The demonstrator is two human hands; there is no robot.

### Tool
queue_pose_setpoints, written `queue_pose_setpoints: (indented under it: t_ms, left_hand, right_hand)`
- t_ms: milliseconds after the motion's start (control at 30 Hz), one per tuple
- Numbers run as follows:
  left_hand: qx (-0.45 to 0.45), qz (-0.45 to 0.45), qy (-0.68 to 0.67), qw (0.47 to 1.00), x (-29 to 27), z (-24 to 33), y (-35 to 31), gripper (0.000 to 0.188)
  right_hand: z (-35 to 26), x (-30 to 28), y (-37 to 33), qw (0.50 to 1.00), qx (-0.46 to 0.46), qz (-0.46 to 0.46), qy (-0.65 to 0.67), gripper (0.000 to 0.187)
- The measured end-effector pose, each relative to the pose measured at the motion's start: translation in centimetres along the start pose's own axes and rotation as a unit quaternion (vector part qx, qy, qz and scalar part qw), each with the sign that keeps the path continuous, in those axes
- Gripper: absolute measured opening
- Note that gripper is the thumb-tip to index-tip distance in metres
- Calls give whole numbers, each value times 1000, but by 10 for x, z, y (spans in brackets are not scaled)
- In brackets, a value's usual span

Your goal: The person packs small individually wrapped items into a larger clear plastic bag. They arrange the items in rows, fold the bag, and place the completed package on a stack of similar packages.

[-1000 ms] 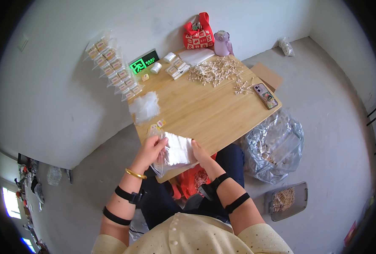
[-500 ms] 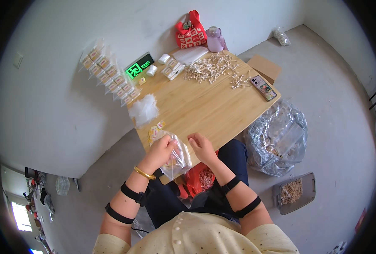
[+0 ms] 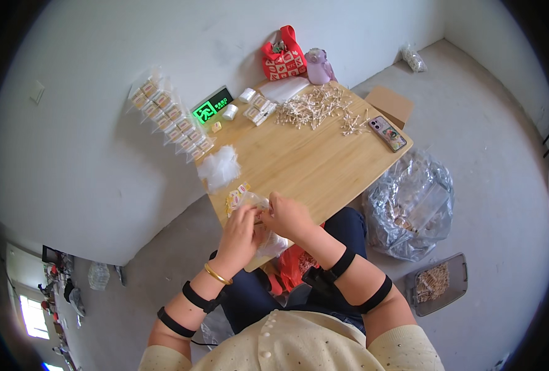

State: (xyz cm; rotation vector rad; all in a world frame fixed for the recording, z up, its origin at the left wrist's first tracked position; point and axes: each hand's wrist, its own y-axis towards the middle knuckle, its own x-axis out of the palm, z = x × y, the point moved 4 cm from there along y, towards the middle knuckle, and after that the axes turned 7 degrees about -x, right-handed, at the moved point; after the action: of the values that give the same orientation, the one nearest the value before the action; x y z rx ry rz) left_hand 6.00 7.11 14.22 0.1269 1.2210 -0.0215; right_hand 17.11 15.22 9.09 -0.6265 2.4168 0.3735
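Observation:
At the near left corner of the wooden table [image 3: 299, 164], my left hand [image 3: 240, 234] is closed on a clear plastic bag [image 3: 272, 246]. My right hand [image 3: 289, 217] meets it, fingers pinched at the upper part of the same bag. The fingertips overlap, so what lies between them is partly hidden. Just beyond the left hand lie small yellow-and-white labels [image 3: 236, 196]. A pile of thin clear bags [image 3: 219, 167] rests farther along the left edge.
Cotton swabs [image 3: 314, 106] are heaped at the far side, near a phone [image 3: 387, 134]. White rolls [image 3: 230, 112], packed boxes [image 3: 259, 110], a red bag [image 3: 284, 62] and a purple bottle [image 3: 318, 67] stand behind. A large plastic sack [image 3: 410, 204] and grey bin [image 3: 438, 283] occupy the floor.
My right hand has moved left to the bag and now pinches at it beside my left hand. The whole view has shifted slightly.

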Motion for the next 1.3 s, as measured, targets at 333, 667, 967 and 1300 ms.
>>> queue_pose_setpoints:
  t_ms: [333, 667, 967, 1300]
  left_hand:
    - [93, -26, 246, 964, 40, -13, -13, 67]
    - [77, -113, 348, 927, 37, -29, -21, 67]
    - [106, -94, 289, 947, 37, -24, -12, 54]
    - [-53, -124, 102, 986, 8, -4, 14, 33]
  right_hand:
    - [-19, -14, 13, 993, -36, -61, -89, 33]
    - [-37, -4, 16, 997, -47, -60, -9, 27]
    - [-31, -4, 25, 996, -21, -84, 2, 27]
    - [-15, -4, 35, 993, 7, -109, 45, 30]
